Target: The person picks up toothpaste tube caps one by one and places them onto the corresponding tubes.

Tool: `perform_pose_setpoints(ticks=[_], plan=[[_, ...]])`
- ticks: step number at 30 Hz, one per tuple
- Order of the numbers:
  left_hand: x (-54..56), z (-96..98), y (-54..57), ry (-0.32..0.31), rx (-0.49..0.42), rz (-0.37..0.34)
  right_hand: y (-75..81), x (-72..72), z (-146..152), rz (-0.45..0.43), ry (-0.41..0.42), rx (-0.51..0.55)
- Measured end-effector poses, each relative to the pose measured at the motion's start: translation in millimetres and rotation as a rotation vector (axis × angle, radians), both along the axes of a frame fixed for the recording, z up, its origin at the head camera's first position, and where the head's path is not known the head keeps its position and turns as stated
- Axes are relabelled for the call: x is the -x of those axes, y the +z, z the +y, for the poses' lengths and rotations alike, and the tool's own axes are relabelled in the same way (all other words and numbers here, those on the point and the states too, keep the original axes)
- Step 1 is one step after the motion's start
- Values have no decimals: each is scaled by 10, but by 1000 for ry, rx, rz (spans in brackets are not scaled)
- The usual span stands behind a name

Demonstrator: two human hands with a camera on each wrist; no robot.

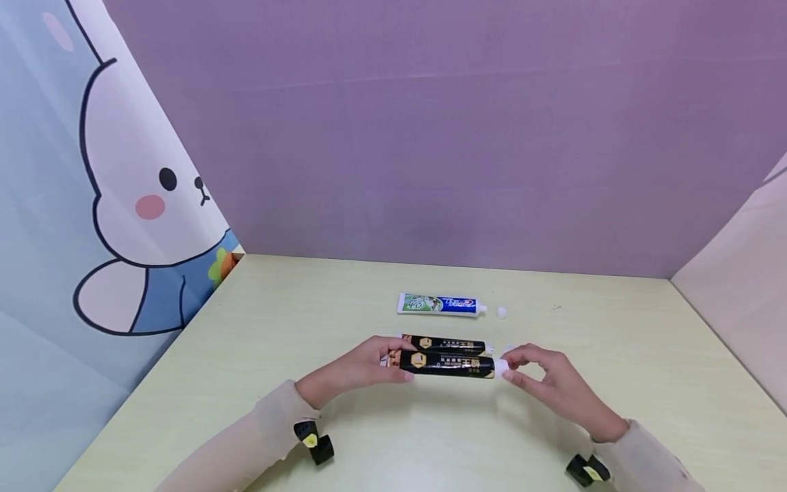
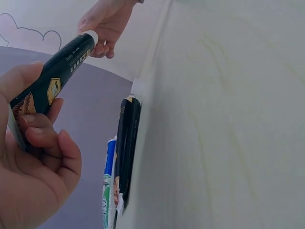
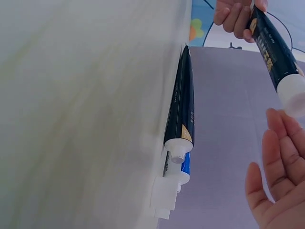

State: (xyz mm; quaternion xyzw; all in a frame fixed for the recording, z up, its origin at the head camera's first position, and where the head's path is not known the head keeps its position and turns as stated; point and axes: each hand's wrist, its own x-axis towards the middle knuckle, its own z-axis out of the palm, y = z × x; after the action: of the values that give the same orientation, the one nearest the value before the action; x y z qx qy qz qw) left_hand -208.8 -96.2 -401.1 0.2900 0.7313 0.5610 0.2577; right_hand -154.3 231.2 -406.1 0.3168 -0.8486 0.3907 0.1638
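Note:
A black toothpaste tube [image 1: 455, 364] with a white cap [image 1: 501, 367] is held above the table, its cap pointing right. My left hand [image 1: 369, 365] grips the tube's flat end between thumb and fingers. At the other end, my right hand [image 1: 556, 383] pinches the cap with thumb and forefinger; its other fingers [image 3: 279, 162] stand loose below in the right wrist view. Behind the held tube, a second black tube [image 3: 180, 105] lies on the table, its white nozzle [image 3: 177, 156] bare. Farther back lies a blue, green and white toothpaste tube [image 1: 439, 305], also uncapped.
A small white cap [image 1: 501, 312] sits on the pale table [image 1: 295, 294] just right of the blue and green tube's nozzle. A purple cloth backdrop [image 1: 443, 137] rises behind the table. At the left hangs a curtain [image 1: 147, 225] with a cartoon rabbit.

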Motion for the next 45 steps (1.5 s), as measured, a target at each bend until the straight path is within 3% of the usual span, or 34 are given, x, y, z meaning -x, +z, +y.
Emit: perform_pose_setpoints(ticks=[7,21,36,45], plan=[[14,21,16,3,1,5,8,-3,-7,16,-49,31],[2,-8,77,-31,-25,-10,-2,33,-28,217,57,71],[-12,-46,43,-41,-14,1,76,-65,-56,163,0,2],[-28,-73,56,-44,-31,16,120,-65,-94,156,43,0]])
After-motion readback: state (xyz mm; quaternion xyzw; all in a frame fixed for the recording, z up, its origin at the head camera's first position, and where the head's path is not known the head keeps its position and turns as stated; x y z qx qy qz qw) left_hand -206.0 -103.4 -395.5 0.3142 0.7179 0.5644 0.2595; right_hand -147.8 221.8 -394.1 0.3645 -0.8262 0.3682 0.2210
